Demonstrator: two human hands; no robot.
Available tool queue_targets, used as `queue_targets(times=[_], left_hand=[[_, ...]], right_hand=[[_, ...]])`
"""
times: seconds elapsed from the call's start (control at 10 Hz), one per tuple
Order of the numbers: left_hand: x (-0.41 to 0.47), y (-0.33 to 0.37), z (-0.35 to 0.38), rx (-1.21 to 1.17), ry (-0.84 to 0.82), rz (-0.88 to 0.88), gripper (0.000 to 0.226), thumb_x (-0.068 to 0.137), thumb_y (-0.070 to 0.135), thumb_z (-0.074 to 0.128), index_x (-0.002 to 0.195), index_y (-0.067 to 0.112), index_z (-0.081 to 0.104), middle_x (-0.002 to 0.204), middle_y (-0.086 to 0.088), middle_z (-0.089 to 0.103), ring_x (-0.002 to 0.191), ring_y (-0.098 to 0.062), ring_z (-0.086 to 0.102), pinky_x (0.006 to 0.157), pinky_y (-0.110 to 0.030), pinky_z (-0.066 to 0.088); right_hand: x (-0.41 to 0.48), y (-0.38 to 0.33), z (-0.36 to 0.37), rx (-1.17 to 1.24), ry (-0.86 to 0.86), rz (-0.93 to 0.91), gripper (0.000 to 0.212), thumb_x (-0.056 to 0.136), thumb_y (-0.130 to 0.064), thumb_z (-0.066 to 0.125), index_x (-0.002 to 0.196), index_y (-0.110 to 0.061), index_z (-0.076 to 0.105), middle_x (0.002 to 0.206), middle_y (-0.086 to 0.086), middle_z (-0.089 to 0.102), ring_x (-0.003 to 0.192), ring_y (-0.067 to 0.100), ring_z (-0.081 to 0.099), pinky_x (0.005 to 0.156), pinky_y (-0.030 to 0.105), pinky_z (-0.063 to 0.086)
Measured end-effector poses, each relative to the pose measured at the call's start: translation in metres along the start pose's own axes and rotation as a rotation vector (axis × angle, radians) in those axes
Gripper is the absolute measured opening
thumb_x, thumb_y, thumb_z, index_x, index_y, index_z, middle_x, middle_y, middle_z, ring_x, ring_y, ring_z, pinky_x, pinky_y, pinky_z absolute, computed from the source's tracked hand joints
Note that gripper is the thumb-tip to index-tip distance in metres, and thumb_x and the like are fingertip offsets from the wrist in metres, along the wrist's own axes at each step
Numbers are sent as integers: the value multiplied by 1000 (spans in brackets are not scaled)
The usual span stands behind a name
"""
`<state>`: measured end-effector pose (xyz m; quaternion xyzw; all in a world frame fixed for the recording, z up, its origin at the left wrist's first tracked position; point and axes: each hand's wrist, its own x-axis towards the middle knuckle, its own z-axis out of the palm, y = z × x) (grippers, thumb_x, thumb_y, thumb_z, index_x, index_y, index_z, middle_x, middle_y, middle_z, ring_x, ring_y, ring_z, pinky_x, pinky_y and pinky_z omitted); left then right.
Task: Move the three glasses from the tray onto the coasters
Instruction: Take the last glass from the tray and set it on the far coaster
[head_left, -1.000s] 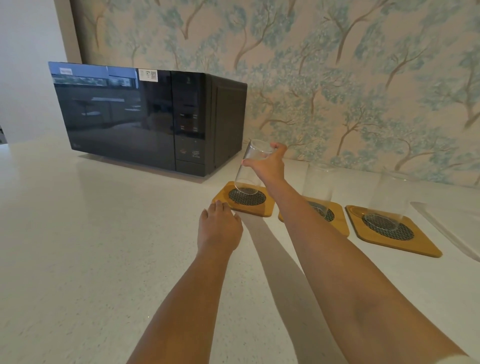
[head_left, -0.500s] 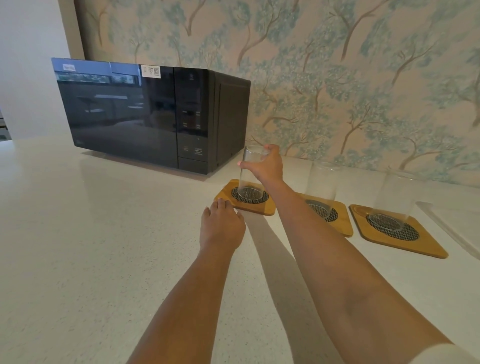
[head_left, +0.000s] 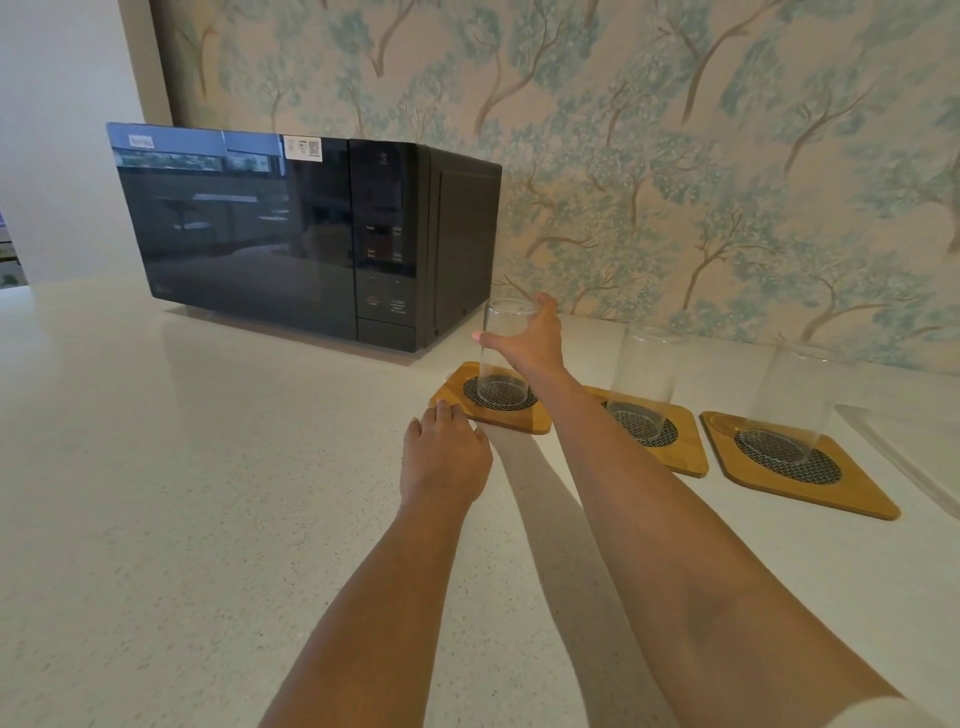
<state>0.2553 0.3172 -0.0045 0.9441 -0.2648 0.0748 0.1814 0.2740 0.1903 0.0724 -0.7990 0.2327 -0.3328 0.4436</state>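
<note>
Three wooden coasters with dark mesh centres lie in a row on the white counter. A clear glass (head_left: 503, 358) stands upright on the left coaster (head_left: 451, 397), and my right hand (head_left: 530, 340) is wrapped around its upper half. A second glass (head_left: 644, 374) stands on the middle coaster (head_left: 685, 441). A third glass (head_left: 789, 402) stands on the right coaster (head_left: 841, 493). My left hand (head_left: 447, 457) rests flat on the counter, fingertips touching the left coaster's near edge. The clear tray (head_left: 904, 452) lies at the far right, partly cut off.
A black microwave (head_left: 291, 234) stands on the counter behind and left of the coasters, close to the left glass. A wall with tree-pattern wallpaper (head_left: 675, 156) runs behind everything. White counter (head_left: 182, 493) stretches left and towards me.
My right hand has lowered the tilted glass until it stands upright on the left coaster. The left hand stayed in place.
</note>
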Motion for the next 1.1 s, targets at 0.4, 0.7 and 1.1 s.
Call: queue_targets(times=[0.4, 0.7, 1.1], left_hand=[[-2, 0, -1, 40, -1, 8, 54, 103, 38, 25, 150, 9, 25, 159, -9, 26, 147, -27, 26, 121, -40, 22], [-1, 0, 0, 36, 0, 6, 56, 103, 39, 25, 150, 10, 24, 159, -9, 25, 147, -27, 25, 122, -41, 22], [-19, 6, -10, -57, 45, -3, 45, 104, 31, 27, 141, 9, 41, 148, -9, 44, 136, -26, 42, 114, -38, 34]], right_hand=[[-10, 22, -2, 52, -53, 87, 97, 72, -18, 81, 146, -21, 18, 146, 13, 41, 132, 31, 44, 109, 45, 41], [-11, 21, -2, 33, -58, 76, 88, 74, -19, 80, 142, -21, 24, 146, 13, 41, 132, 29, 43, 107, 38, 41], [-73, 38, -47, -389, -49, -85, 48, 92, -18, 58, 137, -11, 45, 140, 11, 45, 129, 26, 47, 103, 32, 40]])
